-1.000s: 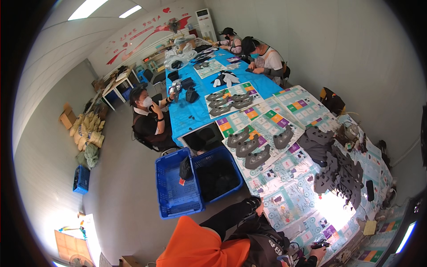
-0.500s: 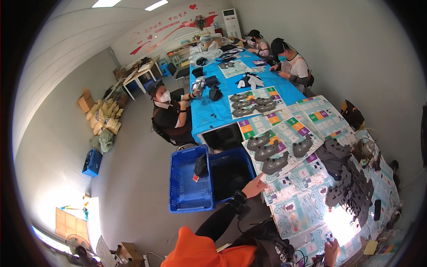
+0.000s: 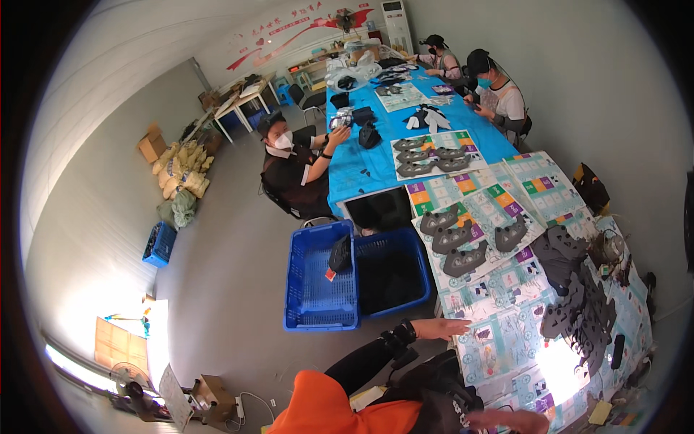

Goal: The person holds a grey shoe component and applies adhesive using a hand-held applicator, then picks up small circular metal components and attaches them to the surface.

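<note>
While the left hand (image 3: 441, 329) lies outstretched, fingers unbent, by the pale-blue printed paper covering (image 3: 491, 354) — whether the blurred right hand (image 3: 510, 420) pinches anything, I cannot tell — a light palm should avoid nudging the curved, dark-grey flat pieces (image 3: 457, 265) beyond it.

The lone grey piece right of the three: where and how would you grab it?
Probably pinch its right edge, from above: the grey piece seems to lie flat on the printed sheet, with bare sheet on that side, while the three grey pieces sit to its left.
</note>
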Demonstrator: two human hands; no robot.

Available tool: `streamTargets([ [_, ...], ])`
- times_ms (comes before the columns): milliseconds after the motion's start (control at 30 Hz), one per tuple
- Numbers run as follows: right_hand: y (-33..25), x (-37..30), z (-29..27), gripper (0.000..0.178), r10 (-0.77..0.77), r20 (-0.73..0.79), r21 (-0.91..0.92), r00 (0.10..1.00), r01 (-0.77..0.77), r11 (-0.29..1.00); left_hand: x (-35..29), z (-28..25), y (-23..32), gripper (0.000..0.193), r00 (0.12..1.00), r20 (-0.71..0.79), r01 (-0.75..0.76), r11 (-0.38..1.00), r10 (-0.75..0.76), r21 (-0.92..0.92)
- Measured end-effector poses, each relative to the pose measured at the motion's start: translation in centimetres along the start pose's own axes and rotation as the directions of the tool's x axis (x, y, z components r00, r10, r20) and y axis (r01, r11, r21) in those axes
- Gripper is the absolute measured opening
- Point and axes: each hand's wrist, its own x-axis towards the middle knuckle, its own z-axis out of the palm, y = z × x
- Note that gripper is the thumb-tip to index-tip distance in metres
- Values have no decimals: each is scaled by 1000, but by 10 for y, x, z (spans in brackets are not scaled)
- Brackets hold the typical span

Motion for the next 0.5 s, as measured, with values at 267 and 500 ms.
streamTargets([
  [267,144,-156,-284,45,-20,-923,-383,384,-923,-41,43,6,-82,81,987,-92,146,474,-135,868],
  [500,109,-126,-256,43,-7,-931,-366,366,-930,-26,52,3,-145,96,950,-103,177,236,-294,955],
])
